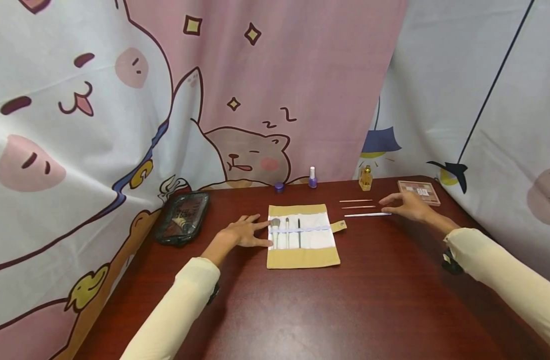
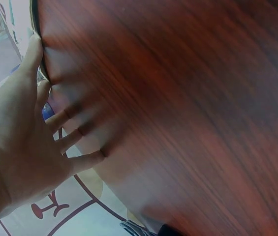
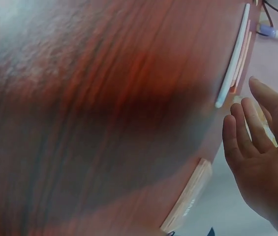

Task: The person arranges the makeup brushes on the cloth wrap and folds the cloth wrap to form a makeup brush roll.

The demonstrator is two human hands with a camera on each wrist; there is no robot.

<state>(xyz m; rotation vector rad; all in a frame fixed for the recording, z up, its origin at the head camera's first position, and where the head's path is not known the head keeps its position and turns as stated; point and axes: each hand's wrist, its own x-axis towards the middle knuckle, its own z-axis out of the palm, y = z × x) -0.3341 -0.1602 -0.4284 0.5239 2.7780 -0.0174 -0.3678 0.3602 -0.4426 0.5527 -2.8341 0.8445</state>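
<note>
A cream and tan cloth brush roll [image 1: 317, 257] lies unfolded on the table. Tucked under its lilac band are a broad makeup brush [image 1: 275, 230], a slimmer makeup brush [image 1: 287, 232] and a thin dark brush [image 1: 299, 232]. My left hand [image 1: 245, 232] is at the roll's left edge, thumb and index finger spread against it; in the left wrist view the other fingers of the left hand [image 2: 25, 132] extend over the table. At the right end of a slim white stick [image 1: 367, 215] hovers my right hand [image 1: 407, 206]. Its fingers [image 3: 249, 128] hold nothing, with a gap to the stick.
Two thin pinkish sticks [image 1: 358, 207] lie behind the white one. Along the back stand a purple-lidded jar [image 1: 279, 187], purple nail polish [image 1: 312, 179] and a golden bottle [image 1: 366, 179]. An eyeshadow palette [image 1: 430, 192] is at far right, a black clear-topped pouch [image 1: 182, 217] at left.
</note>
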